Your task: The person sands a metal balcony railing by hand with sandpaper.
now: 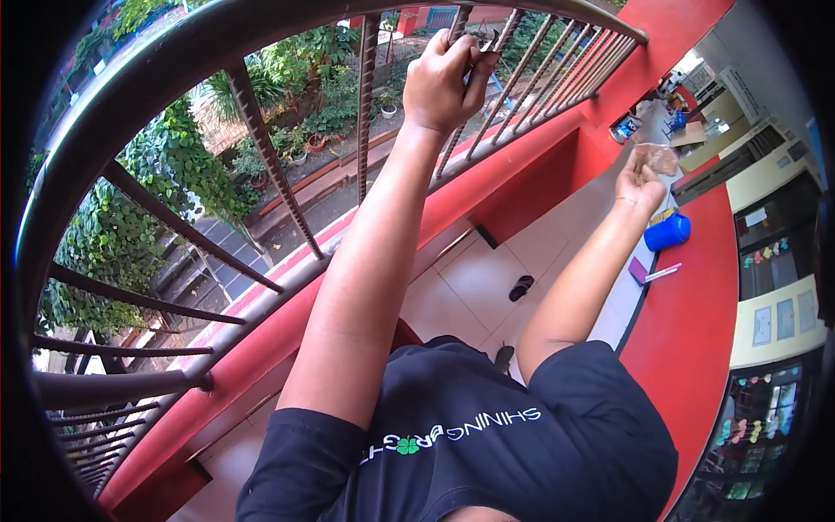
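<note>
My left hand (446,80) is closed high at the metal railing, against one of its upright ribbed bars (451,150). A small, thin, dark piece (489,43) with a pale edge sticks out between its thumb and fingers; its kind does not show. Out to the right, my right hand (641,181) is closed on a see-through plastic container (658,158), held up away from the railing. The container's contents cannot be made out.
A curved top rail (217,35) and red ledge (487,187) lie on the left. On a white-topped counter at right are a blue jug (667,233), a purple item (638,270) and a can (624,129). Dark slippers (521,288) lie on the tiled floor. Plants stand beyond the railing.
</note>
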The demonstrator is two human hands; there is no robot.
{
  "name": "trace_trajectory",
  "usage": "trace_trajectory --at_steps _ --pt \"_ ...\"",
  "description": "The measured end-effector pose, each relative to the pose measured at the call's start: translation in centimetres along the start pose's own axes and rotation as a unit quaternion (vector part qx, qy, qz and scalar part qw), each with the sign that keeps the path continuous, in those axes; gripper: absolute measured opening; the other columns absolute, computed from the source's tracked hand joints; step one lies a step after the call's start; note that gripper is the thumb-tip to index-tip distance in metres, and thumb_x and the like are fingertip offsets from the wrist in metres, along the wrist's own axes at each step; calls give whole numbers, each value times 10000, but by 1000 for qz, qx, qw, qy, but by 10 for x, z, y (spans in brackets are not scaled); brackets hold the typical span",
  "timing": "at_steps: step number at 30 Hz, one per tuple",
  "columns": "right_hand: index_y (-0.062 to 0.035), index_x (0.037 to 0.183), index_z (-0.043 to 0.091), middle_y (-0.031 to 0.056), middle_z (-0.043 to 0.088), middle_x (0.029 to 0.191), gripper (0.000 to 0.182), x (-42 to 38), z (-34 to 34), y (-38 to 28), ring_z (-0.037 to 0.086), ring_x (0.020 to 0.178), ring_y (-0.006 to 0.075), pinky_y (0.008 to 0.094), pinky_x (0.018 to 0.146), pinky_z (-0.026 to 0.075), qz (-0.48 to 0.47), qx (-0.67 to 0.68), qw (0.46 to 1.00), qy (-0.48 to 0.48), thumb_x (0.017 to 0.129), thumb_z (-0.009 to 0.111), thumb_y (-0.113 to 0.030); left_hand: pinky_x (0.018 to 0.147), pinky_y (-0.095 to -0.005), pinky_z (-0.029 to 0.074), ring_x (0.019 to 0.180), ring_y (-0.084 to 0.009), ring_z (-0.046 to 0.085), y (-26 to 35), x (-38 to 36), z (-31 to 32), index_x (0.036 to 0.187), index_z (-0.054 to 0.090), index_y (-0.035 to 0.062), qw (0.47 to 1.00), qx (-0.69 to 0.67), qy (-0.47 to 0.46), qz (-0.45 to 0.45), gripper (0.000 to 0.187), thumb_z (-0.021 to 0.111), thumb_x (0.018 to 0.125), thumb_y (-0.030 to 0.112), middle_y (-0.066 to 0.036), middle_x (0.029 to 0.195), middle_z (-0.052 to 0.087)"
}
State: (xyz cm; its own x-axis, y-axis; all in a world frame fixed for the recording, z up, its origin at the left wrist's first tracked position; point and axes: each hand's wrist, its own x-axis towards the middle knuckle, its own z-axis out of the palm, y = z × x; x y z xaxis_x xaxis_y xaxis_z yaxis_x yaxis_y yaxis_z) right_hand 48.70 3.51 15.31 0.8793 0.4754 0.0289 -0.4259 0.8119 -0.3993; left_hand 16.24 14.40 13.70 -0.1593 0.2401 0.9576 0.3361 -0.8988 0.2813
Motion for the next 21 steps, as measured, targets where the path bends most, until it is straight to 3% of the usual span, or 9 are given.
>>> trace_trajectory --at_steps 1,3,5,7,9,17,21 --pt "107 1237 515 247 616 1254 391 110 -100 22 644 1136 380 470 1025 560 82 8 996 -26 909 304 91 549 -438 509 671 -341 617 0 0 0 832 574 97 1000 -3 -5 -6 180 717 843 205 -101 770 566" --pt "68 1242 539 219 634 1231 400 32 -95 23 643 1132 370 481 1018 562 181 -95 979 -25 877 377 88 557 -439 507 678 -344 618 2 2 -2 827 573 96 1000 2 0 2 195 710 865 229 -105 772 570" --pt "31 1271 544 188 644 1228 438 -16 -89 35 642 1151 341 473 1031 552 257 -64 953 -147 849 436 84 571 -441 506 687 -349 617 3 2 -2 825 578 93 1000 2 -1 4 195 700 881 234 -109 775 572" --pt "8 1311 531 161 643 1241 474 -44 -75 44 652 1144 300 460 1037 548 299 -102 928 -200 852 442 86 583 -442 505 696 -355 613 3 1 -1 816 577 89 1000 7 -9 -9 199 693 889 234 -116 780 573" --pt "5 1325 521 153 639 1249 474 -66 -62 50 658 1133 269 448 1026 554 281 -139 919 -238 864 437 79 586 -447 493 687 -367 599 2 2 0 805 565 84 1000 -1 -7 1 215 684 894 239 -130 781 570" --pt "-2 1313 527 161 639 1200 475 -93 -59 57 672 1053 276 469 957 580 278 -191 917 -212 856 420 66 585 -451 486 683 -370 596 -3 1 4 810 568 79 1000 7 -3 12 223 683 897 248 -118 759 568" --pt "-24 1213 574 122 662 1026 437 -93 -64 61 652 868 213 508 925 566 314 -167 919 -172 806 419 14 584 -445 490 681 -370 601 3 0 1 824 585 81 1000 17 -11 -1 212 683 899 253 -118 765 581"
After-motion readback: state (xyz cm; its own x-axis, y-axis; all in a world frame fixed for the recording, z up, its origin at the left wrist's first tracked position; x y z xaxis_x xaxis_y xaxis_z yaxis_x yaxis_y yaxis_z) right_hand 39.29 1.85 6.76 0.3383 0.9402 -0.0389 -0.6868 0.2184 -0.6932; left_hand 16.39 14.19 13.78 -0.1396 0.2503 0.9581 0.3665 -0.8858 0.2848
